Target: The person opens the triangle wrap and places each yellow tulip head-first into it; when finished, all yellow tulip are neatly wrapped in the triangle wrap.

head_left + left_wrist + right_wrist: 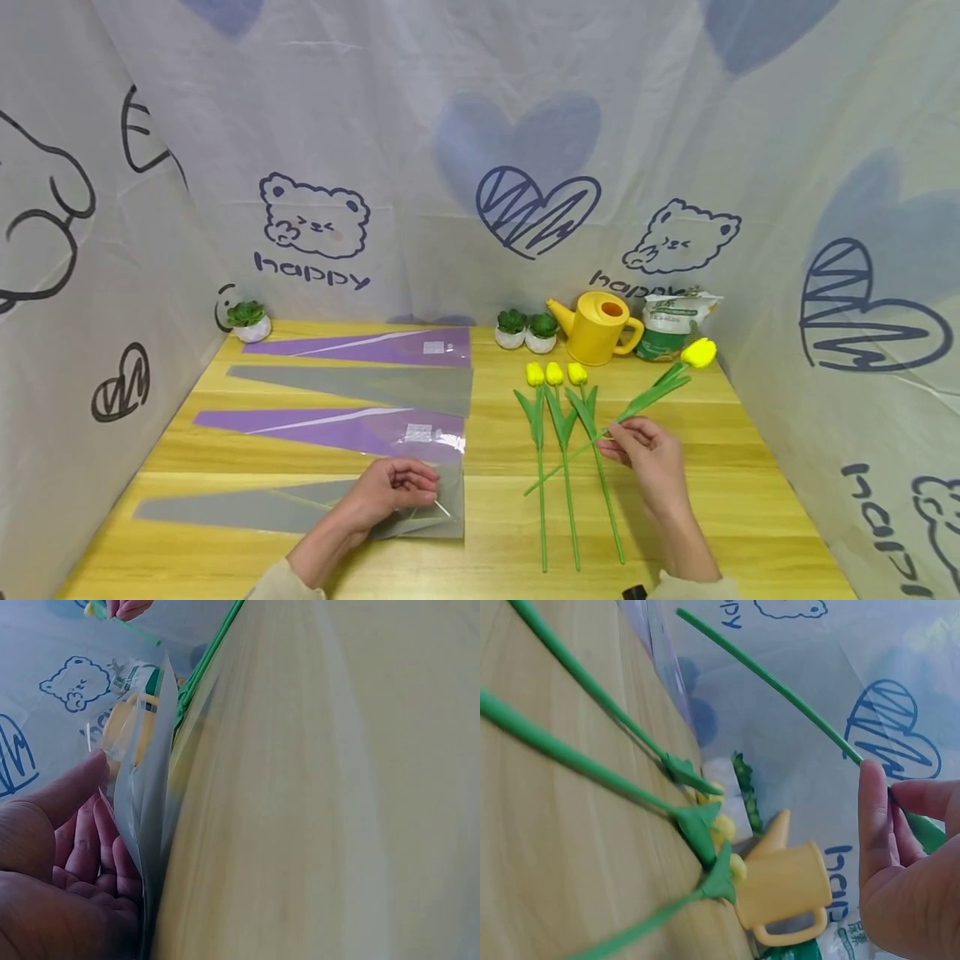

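Note:
My left hand point(393, 492) pinches the top film at the open end of the nearest grey flower-wrapping sleeve point(225, 510). In the left wrist view the lifted film point(154, 772) stands up from the table beside the fingers. With thumb and fingertips, my right hand point(648, 458) grips a yellow artificial tulip point(699, 352) partway along its stem, above the table. Its bloom points up to the right and its stem end slants down to the left. Three more yellow tulips point(555, 372) lie side by side beneath that stem, leaves and blooms toward the back.
Farther back lie a purple sleeve point(322, 423), another grey sleeve point(360, 386) and a second purple one point(375, 346). A yellow watering can point(588, 337), a bag point(667, 346) and small potted succulents point(510, 336) line the back edge. Printed cloth point(420, 250) encloses the table.

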Available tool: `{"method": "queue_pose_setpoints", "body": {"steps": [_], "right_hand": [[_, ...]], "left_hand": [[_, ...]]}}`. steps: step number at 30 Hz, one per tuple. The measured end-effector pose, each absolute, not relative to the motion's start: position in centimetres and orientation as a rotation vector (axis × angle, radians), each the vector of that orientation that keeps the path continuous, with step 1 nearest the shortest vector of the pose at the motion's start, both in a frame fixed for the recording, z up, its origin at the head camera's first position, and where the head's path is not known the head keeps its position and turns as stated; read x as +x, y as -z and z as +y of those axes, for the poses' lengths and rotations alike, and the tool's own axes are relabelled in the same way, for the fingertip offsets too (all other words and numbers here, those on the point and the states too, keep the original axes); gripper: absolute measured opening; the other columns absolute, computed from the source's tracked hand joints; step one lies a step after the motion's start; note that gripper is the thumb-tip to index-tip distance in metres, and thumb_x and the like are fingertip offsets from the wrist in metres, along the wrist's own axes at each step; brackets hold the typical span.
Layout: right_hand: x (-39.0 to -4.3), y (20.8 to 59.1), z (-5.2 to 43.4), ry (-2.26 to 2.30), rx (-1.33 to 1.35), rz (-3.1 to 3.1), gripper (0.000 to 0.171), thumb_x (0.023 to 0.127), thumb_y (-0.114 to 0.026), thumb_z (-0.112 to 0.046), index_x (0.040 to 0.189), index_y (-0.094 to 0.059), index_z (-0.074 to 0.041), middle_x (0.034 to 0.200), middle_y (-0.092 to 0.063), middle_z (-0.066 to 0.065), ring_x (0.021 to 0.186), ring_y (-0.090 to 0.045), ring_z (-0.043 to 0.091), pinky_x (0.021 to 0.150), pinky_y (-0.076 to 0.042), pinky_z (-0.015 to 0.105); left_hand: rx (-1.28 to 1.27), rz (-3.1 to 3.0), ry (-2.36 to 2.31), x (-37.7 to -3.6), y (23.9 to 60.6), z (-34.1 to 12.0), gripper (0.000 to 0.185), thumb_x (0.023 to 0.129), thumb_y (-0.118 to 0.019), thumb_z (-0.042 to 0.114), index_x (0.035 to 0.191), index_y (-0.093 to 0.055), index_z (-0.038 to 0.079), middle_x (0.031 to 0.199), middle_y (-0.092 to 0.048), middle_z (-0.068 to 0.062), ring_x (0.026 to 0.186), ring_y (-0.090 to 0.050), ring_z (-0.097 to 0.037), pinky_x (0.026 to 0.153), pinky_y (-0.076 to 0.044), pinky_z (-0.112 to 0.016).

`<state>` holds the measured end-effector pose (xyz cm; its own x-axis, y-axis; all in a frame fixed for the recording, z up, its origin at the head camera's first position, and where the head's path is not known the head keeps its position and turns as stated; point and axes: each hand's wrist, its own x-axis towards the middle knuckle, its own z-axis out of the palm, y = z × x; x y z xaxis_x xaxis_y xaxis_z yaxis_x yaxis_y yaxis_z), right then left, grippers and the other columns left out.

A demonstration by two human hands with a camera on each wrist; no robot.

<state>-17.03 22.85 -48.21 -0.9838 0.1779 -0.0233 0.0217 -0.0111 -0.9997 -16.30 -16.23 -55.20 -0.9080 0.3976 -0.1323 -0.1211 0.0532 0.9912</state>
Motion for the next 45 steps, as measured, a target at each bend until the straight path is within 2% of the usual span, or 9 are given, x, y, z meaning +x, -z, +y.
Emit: {"method": "queue_pose_setpoints", "body": {"steps": [6,13,21,25,30,34,38,45], "right_hand": [[-16.4,49.1,20.8,-2.231,-0.163,-2.033,0.016,0.1,-0.066,-0.003,0.102,-0.061,0.012,0.082,-0.076,0.004,0.079,-0.077,0.015,0.078,-0.062,0.029],[-16.1,50.2,18.9,-2.3,-0.237,-1.988,0.018,0.098,-0.065,0.003,0.11,-0.06,0.017,0.083,-0.077,0.007,0.08,-0.078,0.019,0.079,-0.062,0.029],[-15.5,51.4,16.7,-2.402,-0.274,-1.947,0.02,0.095,-0.067,0.007,0.109,-0.061,0.019,0.084,-0.078,0.012,0.08,-0.078,0.022,0.077,-0.063,0.03],[-15.2,52.0,15.7,-2.422,-0.29,-1.958,0.024,0.094,-0.069,0.006,0.111,-0.062,0.021,0.087,-0.078,0.015,0.079,-0.078,0.021,0.078,-0.063,0.031],[-14.6,52.5,14.6,-2.424,-0.277,-2.041,0.022,0.093,-0.072,0.002,0.11,-0.067,0.016,0.094,-0.077,0.019,0.082,-0.078,0.019,0.079,-0.063,0.03],[-14.3,52.9,13.8,-2.444,-0.262,-2.082,0.022,0.093,-0.073,0.0,0.11,-0.069,0.013,0.099,-0.075,0.023,0.084,-0.077,0.02,0.08,-0.062,0.03],[-14.3,53.1,12.9,-2.458,-0.268,-2.095,0.023,0.093,-0.074,0.0,0.11,-0.069,0.014,0.098,-0.076,0.023,0.083,-0.077,0.02,0.08,-0.063,0.031],[-14.2,53.3,10.8,-2.479,-0.221,-2.126,0.026,0.092,-0.075,0.0,0.11,-0.067,0.017,0.096,-0.076,0.023,0.081,-0.077,0.018,0.078,-0.063,0.03]], "left_hand": [[0.287,1.966,-1.917,-17.1,54.9,-16.4,0.041,0.085,-0.082,0.002,0.119,-0.066,-0.013,0.098,-0.078,-0.004,0.084,-0.07,-0.009,0.076,-0.056,-0.021],[0.294,1.978,-1.916,-17.8,54.6,-16.4,0.042,0.084,-0.082,0.002,0.121,-0.065,-0.013,0.099,-0.078,-0.006,0.084,-0.07,-0.01,0.076,-0.056,-0.02],[0.252,1.976,-1.924,-17.2,54.6,-16.2,0.045,0.082,-0.082,-0.001,0.121,-0.064,-0.012,0.097,-0.078,-0.005,0.084,-0.069,-0.011,0.076,-0.055,-0.021],[0.245,1.967,-1.928,-17.0,54.6,-16.1,0.045,0.082,-0.083,0.0,0.121,-0.064,-0.011,0.098,-0.079,-0.007,0.082,-0.069,-0.011,0.075,-0.055,-0.021],[0.245,1.964,-1.931,-16.7,54.7,-16.0,0.045,0.082,-0.084,0.0,0.121,-0.064,-0.012,0.1,-0.079,-0.013,0.083,-0.07,-0.012,0.075,-0.056,-0.022],[0.244,1.972,-1.935,-16.6,54.9,-15.9,0.044,0.082,-0.084,0.0,0.12,-0.065,-0.012,0.099,-0.079,-0.012,0.083,-0.07,-0.012,0.076,-0.056,-0.022],[0.229,1.968,-1.951,-16.5,55.1,-15.8,0.043,0.082,-0.084,0.0,0.119,-0.065,-0.012,0.097,-0.08,-0.009,0.083,-0.07,-0.012,0.076,-0.056,-0.022],[0.174,1.967,-1.971,-16.1,55.2,-15.7,0.042,0.083,-0.084,0.002,0.119,-0.066,-0.009,0.099,-0.08,-0.011,0.086,-0.071,-0.014,0.077,-0.055,-0.024]]}}
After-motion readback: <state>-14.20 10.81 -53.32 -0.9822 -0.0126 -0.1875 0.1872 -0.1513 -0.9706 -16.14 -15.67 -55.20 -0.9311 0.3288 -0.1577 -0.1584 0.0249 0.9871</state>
